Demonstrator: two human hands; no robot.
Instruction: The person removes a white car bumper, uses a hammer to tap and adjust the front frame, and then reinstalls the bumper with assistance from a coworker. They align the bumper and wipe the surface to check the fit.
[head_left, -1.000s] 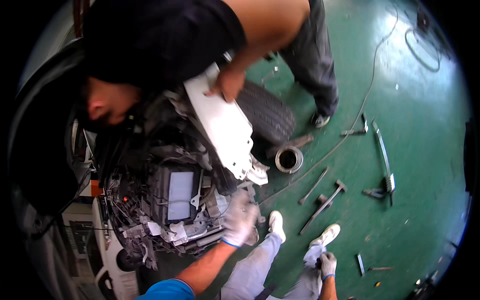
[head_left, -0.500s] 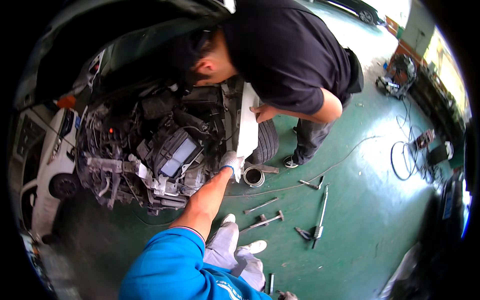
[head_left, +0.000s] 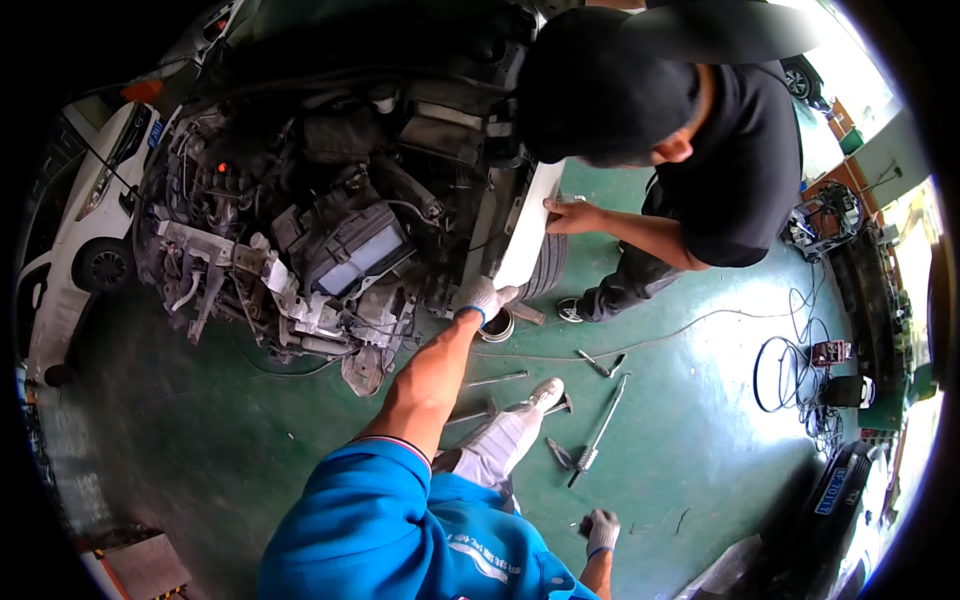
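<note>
My left hand [head_left: 485, 297], in a white glove, reaches forward at arm's length and grips the lower end of a white body panel [head_left: 527, 235] at the side of a stripped car front. A co-worker in a black shirt leans in from the upper right and presses a bare hand [head_left: 570, 215] on the same panel higher up. The exposed engine bay [head_left: 330, 240] fills the space left of the panel, and a tyre [head_left: 548, 268] sits just behind it. My gloved right hand [head_left: 600, 530] hangs low beside my leg, fingers curled, nothing in it.
A round metal can [head_left: 497, 326] stands on the green floor under my left hand. A long wrench [head_left: 600, 430], a hammer [head_left: 598, 362] and several bars lie near my white shoe [head_left: 545, 392]. Coiled cables [head_left: 790, 372] lie right; a white car [head_left: 70, 230] stands left.
The view has swung, so the co-worker now sits at the upper right. My left hand stays at the panel's lower end. My right hand has come into view at the bottom.
</note>
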